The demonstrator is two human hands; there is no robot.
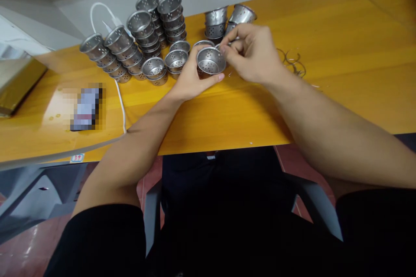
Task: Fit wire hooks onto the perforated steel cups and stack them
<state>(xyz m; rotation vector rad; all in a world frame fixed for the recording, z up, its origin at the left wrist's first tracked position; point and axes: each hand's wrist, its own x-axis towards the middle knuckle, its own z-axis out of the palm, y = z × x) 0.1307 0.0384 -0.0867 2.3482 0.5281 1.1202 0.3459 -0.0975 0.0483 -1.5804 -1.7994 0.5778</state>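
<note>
My left hand (191,78) is wrapped round a perforated metal cup (211,61), its open mouth tilted toward me. At the cup's right rim, my right hand (248,54) has thumb and forefinger pinched together; what lies between them is too small to make out. Just left of the held cup stand short stacks of the same cups, one (176,59) close by my left fingers and another (154,68) farther left. Behind my right hand are two more stacks (216,21), the right one (242,14) topped by a tilted cup.
Taller cup stacks (143,26) rise at the back left. A blurred phone (86,109) lies on the yellow table (208,125), beside a white cable (121,104). Thin curled strips (295,64) lie right of my right hand. A box (19,84) sits at the far left.
</note>
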